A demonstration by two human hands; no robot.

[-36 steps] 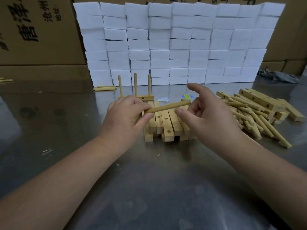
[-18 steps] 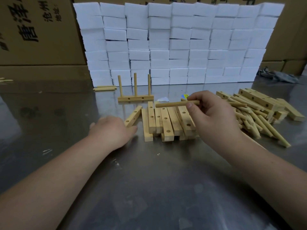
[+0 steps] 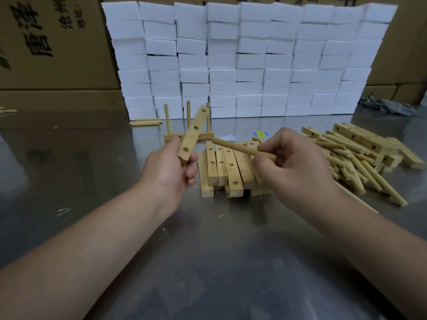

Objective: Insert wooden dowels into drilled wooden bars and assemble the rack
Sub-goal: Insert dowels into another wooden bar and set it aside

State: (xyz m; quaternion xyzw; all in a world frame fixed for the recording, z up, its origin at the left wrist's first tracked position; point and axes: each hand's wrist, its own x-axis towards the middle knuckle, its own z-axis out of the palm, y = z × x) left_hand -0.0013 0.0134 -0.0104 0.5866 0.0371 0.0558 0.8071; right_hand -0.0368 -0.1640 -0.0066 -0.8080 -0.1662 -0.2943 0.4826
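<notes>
Pale square-section wooden bar with three drilled holes [image 3: 194, 132]: gripped at its lower end in left hand [image 3: 171, 167], thumb and curled fingers wrapped round it, raised off brushed-steel table [image 3: 208, 250], leaning up and to the right, holes facing the camera. Plain round wooden dowel [image 3: 240, 148]: pinched near its rear end between thumb and fingertips of right hand [image 3: 293, 167], free tip aimed left, near the bar's lower part but not touching. Below both, flat stack of matching drilled bars [image 3: 226, 172]; to the right, loose heap of dowels and bars [image 3: 355, 158]; behind, finished bar with three upright dowels [image 3: 166, 121], then wall of white foam blocks [image 3: 254, 61]. Both pieces judged light, rigid, dry-surfaced, unlikely to slip. Dowel probably snug in the hole, liable to jam or crack if pushed in crooked. Best to grip bar at one end, clear of target hole; dowel better pinched nearer the tip for steering, then pressed home along its axis. Versus half a second back: left hand then low on table at stack's left edge, now up with a bar; dowel then level above stack, now slanted toward the bar.
</notes>
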